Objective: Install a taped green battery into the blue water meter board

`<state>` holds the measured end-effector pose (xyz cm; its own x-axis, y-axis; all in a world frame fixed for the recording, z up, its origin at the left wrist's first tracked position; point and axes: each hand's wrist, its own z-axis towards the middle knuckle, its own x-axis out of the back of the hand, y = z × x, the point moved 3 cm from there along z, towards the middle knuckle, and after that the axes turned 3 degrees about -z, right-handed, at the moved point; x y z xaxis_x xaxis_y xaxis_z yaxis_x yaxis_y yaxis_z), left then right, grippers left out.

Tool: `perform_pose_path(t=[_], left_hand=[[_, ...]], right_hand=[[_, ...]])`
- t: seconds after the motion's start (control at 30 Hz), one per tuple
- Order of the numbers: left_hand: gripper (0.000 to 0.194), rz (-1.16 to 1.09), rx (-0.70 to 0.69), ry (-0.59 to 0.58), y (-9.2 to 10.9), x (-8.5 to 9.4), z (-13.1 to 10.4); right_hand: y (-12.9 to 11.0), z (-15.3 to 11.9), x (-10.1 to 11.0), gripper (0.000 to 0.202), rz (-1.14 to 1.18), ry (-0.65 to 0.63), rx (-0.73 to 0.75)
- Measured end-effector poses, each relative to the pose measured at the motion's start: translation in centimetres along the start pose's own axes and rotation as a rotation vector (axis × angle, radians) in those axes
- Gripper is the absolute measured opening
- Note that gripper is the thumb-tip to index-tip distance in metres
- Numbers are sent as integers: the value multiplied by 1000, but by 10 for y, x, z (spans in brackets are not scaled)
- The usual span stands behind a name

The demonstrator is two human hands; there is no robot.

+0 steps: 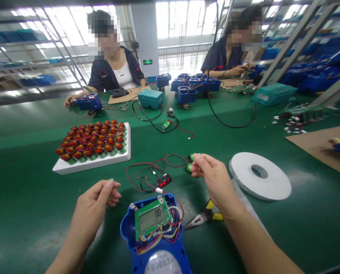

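My left hand (97, 199) hovers left of a blue meter housing (155, 243), its thumb and fingers closed together with nothing visible in them. My right hand (211, 177) is closed in a pinch beside green battery cells (189, 166); its fingers partly cover them, and whether it grips them is hidden. Red and black wires run from the cells toward a small black display module (164, 180) with lit red digits. In the housing's open top sits a green circuit board with an LCD (152, 220), among coloured wires. A white connector (159, 190) lies by the module.
Pliers (201, 219) with yellow-black handles lie right of the housing, near a white tape roll (259, 176). A white foam tray (92, 163) of wired batteries stands left. Farther back are a teal box (150, 99), a loose battery (166, 125), blue housings (187, 94) and two people.
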<state>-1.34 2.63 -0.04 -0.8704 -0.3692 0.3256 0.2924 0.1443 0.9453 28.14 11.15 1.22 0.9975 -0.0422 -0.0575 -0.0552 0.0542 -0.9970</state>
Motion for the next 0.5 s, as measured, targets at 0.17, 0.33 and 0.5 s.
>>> perform_pose_path(t=[0.17, 0.33, 0.5], left_hand=[[48, 27, 0, -7, -1, 0, 1], [51, 52, 4, -10, 2, -1, 0], [49, 50, 4, -22, 1, -1, 0]], right_hand=[[0, 0, 0, 40, 3, 3, 6], [1, 0, 1, 39, 4, 5, 2], [2, 0, 1, 38, 3, -1, -1]])
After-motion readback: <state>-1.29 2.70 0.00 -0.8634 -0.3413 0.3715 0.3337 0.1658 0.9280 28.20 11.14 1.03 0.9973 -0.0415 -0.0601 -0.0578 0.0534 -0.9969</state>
